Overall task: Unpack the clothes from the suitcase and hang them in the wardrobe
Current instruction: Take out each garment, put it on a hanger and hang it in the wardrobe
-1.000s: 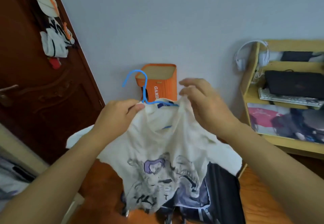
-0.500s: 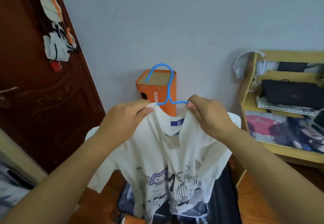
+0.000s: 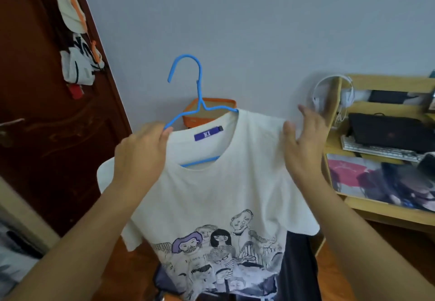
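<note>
Holding up a cream T-shirt point(image 3: 226, 183) in front of the pale wall, the person has it threaded onto a blue hanger point(image 3: 200, 103), whose hook stands upright above the collar. The left hand point(image 3: 141, 157) grips the shirt's left shoulder together with the hanger's arm, fingers curled round the cloth and the thumb tip pressed just beside the blue wire. The right hand point(image 3: 303, 145) is at the shirt's other shoulder, with its fingers spread and nearly straight; the thumb lies against the fabric, but the blur there makes it hard to tell whether the fingers actually touch the cloth or hover just off it. It clasps nothing that I can make out.

A purple label point(image 3: 208, 133) shows inside the neckline, and the hanger's lower bar is visible through the neck opening. The printed drawing of faces sits low on the shirt's front, which hangs down over the dark suitcase point(image 3: 299, 265) lying on the wooden floor below.

Behind the shirt an orange box point(image 3: 209, 110) stands against the wall. To the left is a dark brown door point(image 3: 47, 136) with bags hung on it; to the right, a yellow wooden shelf point(image 3: 388, 84) with white headphones point(image 3: 329, 89) on its corner, and a keyboard point(image 3: 379, 150) on one of its shelves.
</note>
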